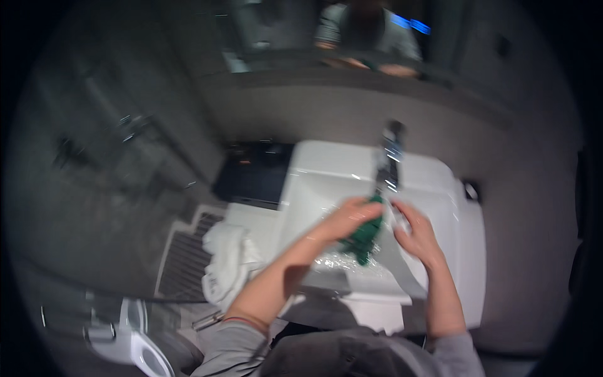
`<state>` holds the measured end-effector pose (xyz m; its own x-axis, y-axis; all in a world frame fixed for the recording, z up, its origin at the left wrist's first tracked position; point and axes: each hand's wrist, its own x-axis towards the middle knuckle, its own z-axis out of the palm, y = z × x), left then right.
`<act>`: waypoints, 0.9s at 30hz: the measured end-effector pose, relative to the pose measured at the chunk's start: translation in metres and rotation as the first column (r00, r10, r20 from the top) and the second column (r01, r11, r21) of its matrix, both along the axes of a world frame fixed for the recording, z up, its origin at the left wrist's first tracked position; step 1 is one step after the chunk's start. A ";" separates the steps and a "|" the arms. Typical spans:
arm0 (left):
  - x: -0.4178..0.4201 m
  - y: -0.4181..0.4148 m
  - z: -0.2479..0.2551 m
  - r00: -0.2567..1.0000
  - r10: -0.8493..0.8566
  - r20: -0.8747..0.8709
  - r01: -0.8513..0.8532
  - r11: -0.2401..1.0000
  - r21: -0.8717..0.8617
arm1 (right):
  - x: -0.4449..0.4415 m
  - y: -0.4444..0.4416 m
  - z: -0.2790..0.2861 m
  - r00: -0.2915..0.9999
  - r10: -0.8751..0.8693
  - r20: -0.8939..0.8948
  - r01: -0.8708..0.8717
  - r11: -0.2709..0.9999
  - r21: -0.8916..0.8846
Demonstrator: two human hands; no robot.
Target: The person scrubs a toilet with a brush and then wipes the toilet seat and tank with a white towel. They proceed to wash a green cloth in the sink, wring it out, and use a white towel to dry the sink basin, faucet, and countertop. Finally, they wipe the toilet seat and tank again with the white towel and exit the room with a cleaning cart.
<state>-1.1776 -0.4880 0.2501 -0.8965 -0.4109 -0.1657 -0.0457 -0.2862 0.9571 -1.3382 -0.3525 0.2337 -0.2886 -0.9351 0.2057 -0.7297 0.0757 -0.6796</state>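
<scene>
My left hand (pixel 351 217) grips a wet green cloth (pixel 366 238), which hangs in folds over the basin of a white washbasin (pixel 315 155). Just right of the cloth, under the spout of the chrome tap (pixel 392 160), is my right hand (pixel 414 231). Its fingers are apart and curved, and I see nothing held in them. Water (pixel 334 261) glints and splashes in the basin below the cloth. Motion blur softens both hands and the tap.
A white towel (pixel 228 264) hangs at the washbasin's left, by a dark tray-like surface (pixel 254 172). Lower left stands a toilet (pixel 136 339) with its seat up. A small dark object (pixel 471 191) sits at the basin's right edge. The mirror (pixel 282 42) reflects a person.
</scene>
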 end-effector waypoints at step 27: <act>-0.025 0.026 -0.149 0.779 -0.131 -0.614 0.623 0.281 0.730 | 0.011 -0.006 -0.087 0.744 -0.077 0.664 0.263 0.947 -0.184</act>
<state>-1.2024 -0.4625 0.1013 -0.9667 0.1591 0.2003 -0.1399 -0.9844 0.1068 -1.3271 -0.3585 0.1470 -0.5867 -0.7994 0.1298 -0.1056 -0.0834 -0.9909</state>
